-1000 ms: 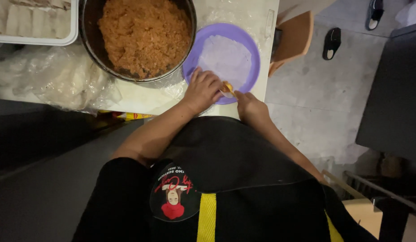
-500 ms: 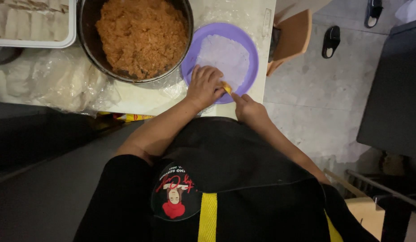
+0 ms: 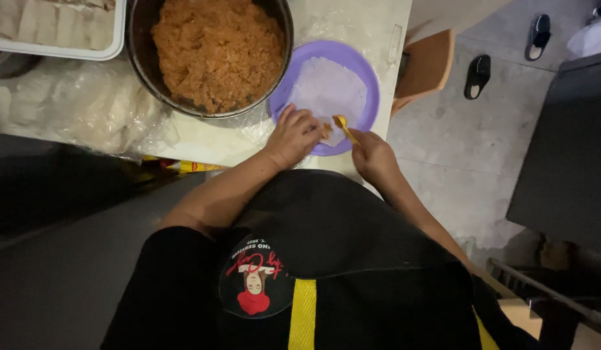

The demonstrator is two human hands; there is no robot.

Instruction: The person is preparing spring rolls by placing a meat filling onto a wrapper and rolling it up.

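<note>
Left hand [image 3: 299, 135] fingers pressing white wrapper [image 3: 329, 91] on purple plate [image 3: 368, 116], right hand [image 3: 372, 154] fingers clamped on yellow spoon [image 3: 343, 124] — just beside

Packaging/labels only: clear crinkled plastic bag [image 3: 87, 116] lying on the table at left, beside the big pot, pale flat contents inside, can't tell what. Yellow packet with red edge [image 3: 190, 166] poking out just under the table's near edge, mostly hidden. Round black patch [image 3: 256, 275] on the person's dark garment, red and white artwork, sits right beside a yellow vertical stripe [image 3: 302, 314]. No signs or screens in view.
</note>
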